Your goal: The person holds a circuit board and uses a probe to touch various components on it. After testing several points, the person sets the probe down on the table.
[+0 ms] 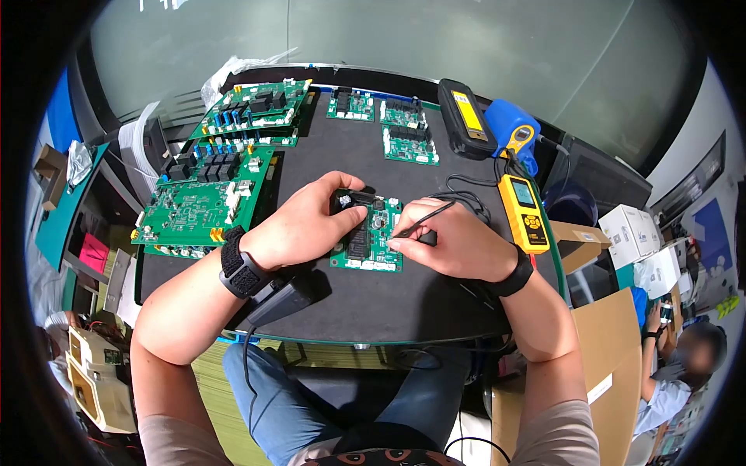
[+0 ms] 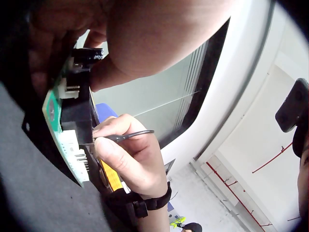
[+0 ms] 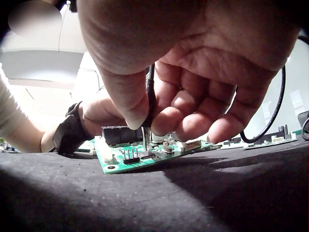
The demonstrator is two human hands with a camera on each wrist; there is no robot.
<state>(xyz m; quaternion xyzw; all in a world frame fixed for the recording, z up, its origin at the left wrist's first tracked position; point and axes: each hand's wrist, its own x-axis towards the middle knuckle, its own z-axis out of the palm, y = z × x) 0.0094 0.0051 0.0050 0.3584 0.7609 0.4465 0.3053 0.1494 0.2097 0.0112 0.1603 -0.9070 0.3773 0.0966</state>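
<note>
A small green circuit board (image 1: 386, 255) lies on the dark mat in front of me, with black blocks, white connectors and a capacitor (image 2: 88, 54) on it. My left hand (image 1: 303, 224) grips its left and far side, thumb over the black parts; some of those fingers are hidden behind the board. From the right, my right hand (image 1: 470, 239) pinches a black test probe (image 3: 150, 89) with a cable trailing off its top. The probe's thin metal tip points down onto the board, close to a flat chip (image 3: 147, 154) and a row of pins (image 3: 130, 157).
Large green boards (image 1: 198, 206) are stacked at the left. Several small boards (image 1: 410, 144) lie at the back, beside a black case (image 1: 465, 116) and a blue device (image 1: 513, 128). A yellow meter (image 1: 524, 210) stands right. Below my left wrist lies a black corded object (image 1: 281, 303).
</note>
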